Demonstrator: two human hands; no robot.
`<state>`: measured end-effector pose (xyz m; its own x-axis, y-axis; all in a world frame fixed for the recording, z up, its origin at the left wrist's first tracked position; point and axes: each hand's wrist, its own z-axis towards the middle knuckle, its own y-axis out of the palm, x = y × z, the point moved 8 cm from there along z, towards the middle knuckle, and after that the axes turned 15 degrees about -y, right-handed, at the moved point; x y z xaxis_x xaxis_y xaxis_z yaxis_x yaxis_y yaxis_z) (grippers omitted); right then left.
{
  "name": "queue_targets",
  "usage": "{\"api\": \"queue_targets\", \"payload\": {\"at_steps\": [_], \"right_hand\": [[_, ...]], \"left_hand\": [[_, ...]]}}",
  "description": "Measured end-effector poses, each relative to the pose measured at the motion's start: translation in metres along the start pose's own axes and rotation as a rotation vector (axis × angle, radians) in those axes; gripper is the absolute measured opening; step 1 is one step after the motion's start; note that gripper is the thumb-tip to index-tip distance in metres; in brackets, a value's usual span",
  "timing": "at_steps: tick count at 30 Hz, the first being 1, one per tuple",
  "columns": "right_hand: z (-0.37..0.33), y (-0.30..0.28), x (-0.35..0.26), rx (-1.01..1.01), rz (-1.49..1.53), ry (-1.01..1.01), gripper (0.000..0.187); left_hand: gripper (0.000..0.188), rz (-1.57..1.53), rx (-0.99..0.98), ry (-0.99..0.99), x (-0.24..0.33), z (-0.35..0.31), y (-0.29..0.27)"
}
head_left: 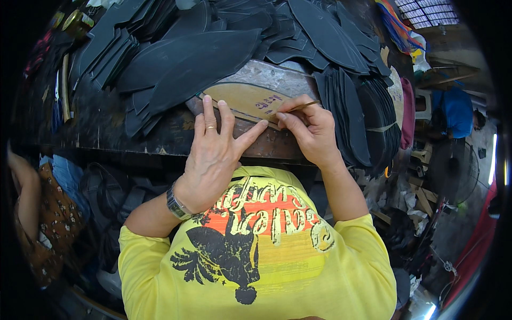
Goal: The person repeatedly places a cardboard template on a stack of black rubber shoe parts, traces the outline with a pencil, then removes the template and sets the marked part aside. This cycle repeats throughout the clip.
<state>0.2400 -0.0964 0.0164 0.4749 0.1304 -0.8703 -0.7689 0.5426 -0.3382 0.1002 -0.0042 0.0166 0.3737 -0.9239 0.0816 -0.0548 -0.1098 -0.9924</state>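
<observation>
A tan card template (240, 97) with handwriting on it lies at the table's near edge, over a worn grey board (277, 78). A thin dark rim shows along its curved far side. My left hand (213, 141) rests on the template's near left side, fingers spread, with a ring and a wristwatch on. At the right end of the template, my right hand (312, 130) pinches a thin brownish pen-like tool (305, 106). The tool's tip is hidden by my fingers, close to the template's near edge.
Black cut leather-like pieces (202, 56) cover the far table. Upright stacks of black pieces (344, 114) stand right of my right hand, one tied with a band. Scissors (57, 101) lie at far left. A person's arm (24, 186) shows at left, another person (452, 113) at right.
</observation>
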Motion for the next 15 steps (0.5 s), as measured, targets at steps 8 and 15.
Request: {"api": "queue_targets", "payload": {"at_steps": [8, 15], "right_hand": [[0.006, 0.012, 0.004, -0.01, -0.062, 0.005, 0.011], [0.005, 0.012, 0.012, 0.028, 0.086, 0.118, 0.01]], "left_hand": [[0.092, -0.123, -0.016, 0.024, -0.012, -0.004, 0.0], [0.094, -0.137, 0.022, 0.022, -0.011, -0.006, 0.001]]}}
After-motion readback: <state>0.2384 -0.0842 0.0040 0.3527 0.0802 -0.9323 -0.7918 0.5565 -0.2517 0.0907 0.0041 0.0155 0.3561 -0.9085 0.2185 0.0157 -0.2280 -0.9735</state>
